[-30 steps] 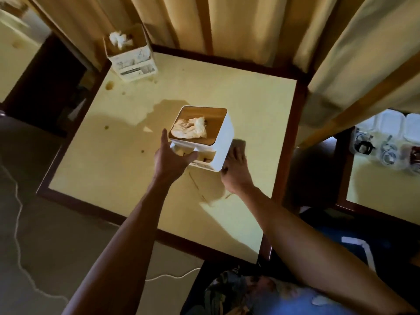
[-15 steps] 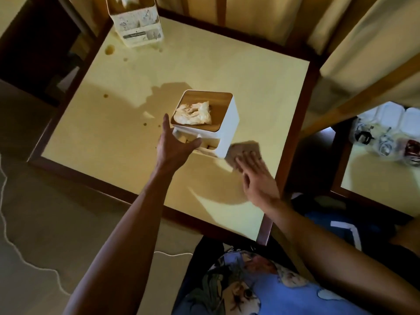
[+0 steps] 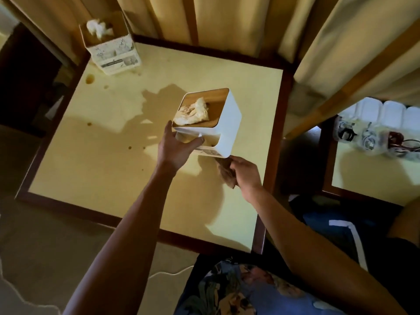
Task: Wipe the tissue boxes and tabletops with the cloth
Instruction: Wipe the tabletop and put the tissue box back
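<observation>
A white tissue box (image 3: 229, 123) with a wooden lid and a crumpled tissue on top is tilted above the yellow tabletop (image 3: 109, 160). My left hand (image 3: 176, 148) grips the box's near side and holds it up. Just below the box's near corner, my right hand (image 3: 245, 172) is closed on a brown cloth (image 3: 226, 172) that touches the tabletop. A second, patterned tissue box (image 3: 111, 48) stands at the table's far left corner.
Several brown stains (image 3: 89, 78) dot the left half of the tabletop. Curtains (image 3: 227, 21) hang behind the table. To the right a second table (image 3: 363, 171) carries clear containers with cables. A thin white cord (image 3: 168, 273) lies on the floor.
The white box has been lifted and tilted by my left hand. My right hand went from flat on the cloth to gripping it beneath the box's corner.
</observation>
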Motion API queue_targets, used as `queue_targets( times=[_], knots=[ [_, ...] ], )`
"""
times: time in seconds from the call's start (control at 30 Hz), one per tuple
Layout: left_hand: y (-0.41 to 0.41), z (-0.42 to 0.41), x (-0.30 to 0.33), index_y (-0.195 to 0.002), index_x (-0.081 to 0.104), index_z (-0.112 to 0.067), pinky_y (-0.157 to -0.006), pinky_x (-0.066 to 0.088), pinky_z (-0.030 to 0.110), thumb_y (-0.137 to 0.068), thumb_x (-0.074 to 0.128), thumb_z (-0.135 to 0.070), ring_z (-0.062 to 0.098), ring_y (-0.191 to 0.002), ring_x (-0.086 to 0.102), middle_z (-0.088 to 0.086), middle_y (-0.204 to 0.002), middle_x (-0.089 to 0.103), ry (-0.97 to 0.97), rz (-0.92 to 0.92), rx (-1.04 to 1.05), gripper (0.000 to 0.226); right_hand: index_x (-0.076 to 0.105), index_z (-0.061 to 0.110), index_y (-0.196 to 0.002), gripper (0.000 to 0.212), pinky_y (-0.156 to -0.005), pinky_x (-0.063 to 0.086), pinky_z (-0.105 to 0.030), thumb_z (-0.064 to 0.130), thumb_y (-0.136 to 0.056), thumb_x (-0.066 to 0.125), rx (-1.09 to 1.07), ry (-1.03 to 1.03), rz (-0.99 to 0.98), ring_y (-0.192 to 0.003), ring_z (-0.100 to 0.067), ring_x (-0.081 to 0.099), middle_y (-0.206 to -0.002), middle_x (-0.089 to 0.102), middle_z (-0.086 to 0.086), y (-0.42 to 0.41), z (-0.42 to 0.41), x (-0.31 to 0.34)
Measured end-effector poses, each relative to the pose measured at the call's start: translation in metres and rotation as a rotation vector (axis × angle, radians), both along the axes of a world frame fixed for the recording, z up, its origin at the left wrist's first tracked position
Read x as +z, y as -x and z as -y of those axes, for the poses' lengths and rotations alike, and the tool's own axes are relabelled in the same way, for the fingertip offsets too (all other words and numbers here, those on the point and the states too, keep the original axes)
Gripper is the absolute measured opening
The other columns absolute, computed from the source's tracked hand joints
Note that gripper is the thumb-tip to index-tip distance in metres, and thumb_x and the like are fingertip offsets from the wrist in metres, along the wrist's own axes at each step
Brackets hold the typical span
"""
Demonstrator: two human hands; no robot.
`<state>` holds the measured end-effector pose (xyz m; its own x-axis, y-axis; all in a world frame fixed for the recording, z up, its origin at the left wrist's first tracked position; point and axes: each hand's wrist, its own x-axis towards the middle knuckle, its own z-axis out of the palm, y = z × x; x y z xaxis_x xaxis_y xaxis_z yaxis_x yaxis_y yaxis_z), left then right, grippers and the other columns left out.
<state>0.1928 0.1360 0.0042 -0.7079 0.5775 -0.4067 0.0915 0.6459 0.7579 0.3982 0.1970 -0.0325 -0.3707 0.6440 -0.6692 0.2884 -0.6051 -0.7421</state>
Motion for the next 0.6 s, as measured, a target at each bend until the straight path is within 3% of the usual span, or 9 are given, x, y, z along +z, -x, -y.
queue_targets(
  times=[0.07, 0.13, 0.2, 0.27, 0.33, 0.4, 0.47, 0.6],
  knots=[
    [-0.009, -0.027, 0.008, -0.159, 0.033, -0.021, -0.085, 0.043, 0.023, -0.074, 0.092, -0.041, 0.011, -0.110, 0.060, -0.013, -0.120, 0.061, -0.022, -0.063, -0.046, 0.105, 0.071, 0.003, -0.089, 0.032, -0.057, 0.043, -0.034, 0.000, -0.081, 0.040, -0.198, 0.173, -0.061, -0.077, -0.040, 0.069, -0.098, 0.074, -0.029, -0.003, -0.024, 0.015],
    [-0.018, -0.056, 0.013, -0.158, 0.033, -0.018, -0.082, 0.041, 0.022, -0.075, 0.091, -0.037, 0.013, -0.113, 0.059, -0.009, -0.124, 0.060, -0.045, -0.119, -0.105, 0.103, 0.073, 0.001, -0.101, 0.029, -0.056, 0.055, -0.029, 0.000, -0.093, 0.045, -0.377, 0.272, -0.048, -0.084, -0.035, 0.073, -0.100, 0.076, -0.022, -0.010, -0.044, 0.025],
    [-0.024, -0.091, 0.011, -0.160, 0.028, -0.015, -0.084, 0.040, 0.023, -0.076, 0.089, -0.036, 0.020, -0.124, 0.056, -0.001, -0.139, 0.059, -0.049, -0.152, -0.150, 0.106, 0.069, -0.005, -0.101, 0.027, -0.056, 0.056, -0.030, 0.000, -0.099, 0.043, -0.484, 0.280, -0.119, -0.077, -0.036, 0.069, -0.092, 0.072, -0.025, -0.016, -0.066, 0.030],
    [-0.031, -0.126, 0.011, -0.163, 0.023, -0.015, -0.091, 0.043, 0.026, -0.075, 0.089, -0.039, 0.027, -0.136, 0.051, 0.007, -0.151, 0.053, -0.062, -0.184, -0.197, 0.112, 0.066, -0.008, -0.105, 0.029, -0.050, 0.047, -0.028, 0.001, -0.101, 0.039, -0.527, 0.166, -0.068, -0.066, -0.033, 0.061, -0.092, 0.066, -0.029, -0.023, -0.095, 0.036],
    [-0.038, -0.158, 0.008, -0.164, 0.019, -0.016, -0.098, 0.046, 0.033, -0.074, 0.088, -0.041, 0.029, -0.140, 0.048, 0.009, -0.154, 0.049, -0.077, -0.219, -0.244, 0.116, 0.069, 0.008, -0.120, 0.033, -0.047, 0.041, -0.024, 0.008, -0.106, 0.040, -0.499, -0.019, 0.077, -0.061, -0.020, 0.058, -0.095, 0.069, -0.018, -0.033, -0.126, 0.040],
    [-0.045, -0.188, 0.005, -0.164, 0.018, -0.017, -0.099, 0.047, 0.035, -0.073, 0.088, -0.041, 0.030, -0.138, 0.048, 0.009, -0.153, 0.049, -0.098, -0.248, -0.290, 0.117, 0.071, 0.025, -0.113, 0.033, -0.045, 0.040, -0.017, 0.016, -0.111, 0.040, -0.428, -0.132, 0.117, -0.056, -0.005, 0.059, -0.084, 0.069, -0.003, -0.042, -0.152, 0.052],
    [-0.047, -0.217, -0.001, -0.163, 0.020, -0.016, -0.098, 0.047, 0.035, -0.071, 0.088, -0.041, 0.030, -0.136, 0.049, 0.011, -0.151, 0.050, -0.114, -0.276, -0.330, 0.117, 0.068, 0.031, -0.109, 0.032, -0.037, 0.037, -0.014, 0.019, -0.114, 0.038, -0.351, -0.142, 0.082, -0.041, 0.002, 0.054, -0.079, 0.068, 0.001, -0.041, -0.177, 0.062],
    [-0.041, -0.262, -0.014, -0.161, 0.024, -0.016, -0.104, 0.049, 0.041, -0.069, 0.090, -0.043, 0.031, -0.135, 0.049, 0.011, -0.148, 0.052, -0.130, -0.299, -0.360, 0.117, 0.057, 0.039, -0.145, 0.038, -0.036, 0.036, -0.017, 0.026, -0.114, 0.040, -0.223, -0.225, 0.230, -0.046, -0.001, 0.053, -0.119, 0.074, 0.004, -0.030, -0.222, 0.040]
  ],
)
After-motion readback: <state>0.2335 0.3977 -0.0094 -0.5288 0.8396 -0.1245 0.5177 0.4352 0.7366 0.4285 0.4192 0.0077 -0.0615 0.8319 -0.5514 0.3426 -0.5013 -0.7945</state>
